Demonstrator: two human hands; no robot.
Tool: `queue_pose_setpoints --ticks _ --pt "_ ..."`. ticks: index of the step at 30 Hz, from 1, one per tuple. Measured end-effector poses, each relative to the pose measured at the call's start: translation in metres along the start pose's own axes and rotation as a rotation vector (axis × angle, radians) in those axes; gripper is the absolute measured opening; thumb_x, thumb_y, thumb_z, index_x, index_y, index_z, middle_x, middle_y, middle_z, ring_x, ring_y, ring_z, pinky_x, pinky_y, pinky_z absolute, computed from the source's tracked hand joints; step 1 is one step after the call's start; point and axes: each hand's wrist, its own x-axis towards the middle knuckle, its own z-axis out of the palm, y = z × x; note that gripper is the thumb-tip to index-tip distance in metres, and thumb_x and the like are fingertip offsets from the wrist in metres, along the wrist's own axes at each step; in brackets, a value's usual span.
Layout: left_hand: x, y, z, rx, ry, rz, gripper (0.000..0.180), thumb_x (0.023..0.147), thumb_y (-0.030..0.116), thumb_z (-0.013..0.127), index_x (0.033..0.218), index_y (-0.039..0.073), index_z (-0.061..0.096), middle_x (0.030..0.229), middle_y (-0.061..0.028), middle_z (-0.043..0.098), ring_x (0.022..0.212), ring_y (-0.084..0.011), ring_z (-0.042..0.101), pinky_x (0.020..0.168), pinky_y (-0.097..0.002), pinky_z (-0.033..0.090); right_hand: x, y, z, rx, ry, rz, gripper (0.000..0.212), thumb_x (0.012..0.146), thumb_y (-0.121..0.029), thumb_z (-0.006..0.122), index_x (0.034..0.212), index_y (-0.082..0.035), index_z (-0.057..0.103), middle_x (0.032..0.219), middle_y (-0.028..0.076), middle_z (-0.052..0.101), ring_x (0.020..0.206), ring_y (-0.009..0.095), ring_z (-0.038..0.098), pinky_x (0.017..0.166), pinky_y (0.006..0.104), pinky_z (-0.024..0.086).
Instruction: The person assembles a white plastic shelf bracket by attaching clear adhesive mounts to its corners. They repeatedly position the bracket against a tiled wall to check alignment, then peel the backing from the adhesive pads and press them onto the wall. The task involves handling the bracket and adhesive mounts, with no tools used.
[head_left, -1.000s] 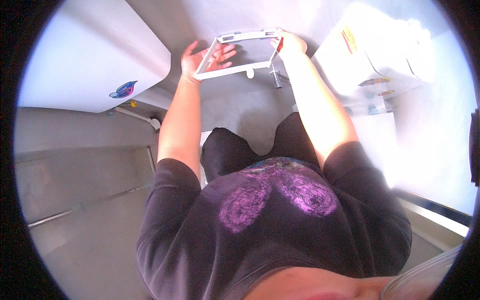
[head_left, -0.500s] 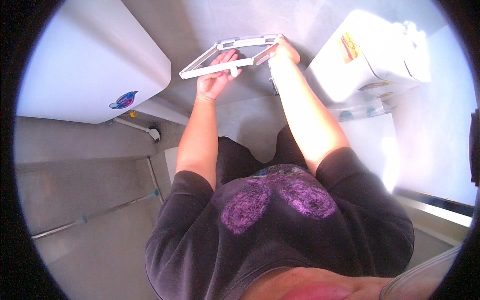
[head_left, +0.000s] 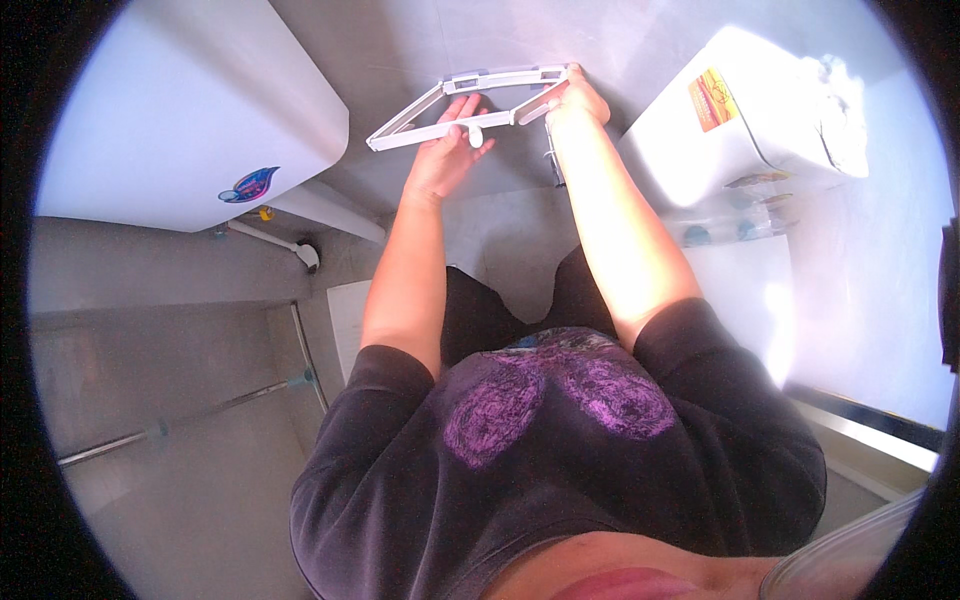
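Up ahead I hold a white folding frame [head_left: 420, 133], made of slim hinged bars slanted into a lopsided four-sided shape with an open middle. A small white rounded tab [head_left: 476, 137] hangs from its near bar. My left hand [head_left: 448, 160] grips that near bar next to the tab, the thumb in front and some fingers reaching up behind it into the opening. My right hand [head_left: 583, 100] is closed round the frame's right corner; the forearm hides part of the grip.
At the left is a large white boxy appliance [head_left: 190, 110] with a pipe and a white fitting [head_left: 306, 257] below it. A white bin [head_left: 690, 130] with crumpled white material on top stands at the right. A metal rail [head_left: 230, 400] crosses the lower left.
The frame and both hands have shifted slightly to the right in view. My left thumb now lies across the front of the near bar, closer to the tab.
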Motion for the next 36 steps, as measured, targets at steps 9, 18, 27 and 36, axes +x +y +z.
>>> queue_pose_setpoints --ticks 9,18,27,36 --pt "0.021 0.018 0.011 0.065 0.488 -0.143 0.042 0.087 0.046 0.051 0.109 0.01 0.053 0.112 -0.0058 0.059 0.113 -0.0202 0.049 0.09 -0.0403 0.036 0.002 -0.004 -0.007 -0.099 -0.135 0.026 0.033 0.081 -0.009 0.065 0.107 0.009 0.053 0.107 0.021 0.056 0.1 0.034 0.055 0.091 0.0447 0.044" --pt "0.031 0.02 -0.001 0.361 0.674 -0.229 0.051 0.077 0.058 0.057 0.094 0.011 0.054 0.095 -0.0021 0.062 0.099 -0.0172 0.057 0.081 -0.0372 0.038 0.006 -0.009 -0.016 -0.223 -0.2 0.017 0.042 0.079 -0.016 0.069 0.111 0.005 0.054 0.114 0.021 0.055 0.108 0.036 0.052 0.098 0.0475 0.036" --pt "0.032 0.018 0.001 0.353 0.807 -0.146 0.047 0.072 0.051 0.069 0.086 0.008 0.057 0.081 -0.001 0.061 0.077 -0.0148 0.058 0.072 -0.0348 0.041 0.005 -0.011 -0.018 -0.197 -0.189 0.013 0.043 0.076 -0.01 0.071 0.107 0.01 0.049 0.104 0.021 0.059 0.094 0.031 0.06 0.083 0.0427 0.047" --pt "0.034 0.01 -0.005 0.132 0.663 0.052 0.03 0.081 0.035 0.065 0.086 0.007 0.055 0.078 -0.0023 0.06 0.078 -0.015 0.058 0.069 -0.0345 0.044 0.016 -0.004 -0.019 -0.042 -0.266 0.06 0.046 0.078 -0.003 0.067 0.111 0.014 0.04 0.103 0.022 0.057 0.092 0.033 0.06 0.088 0.0438 0.048"
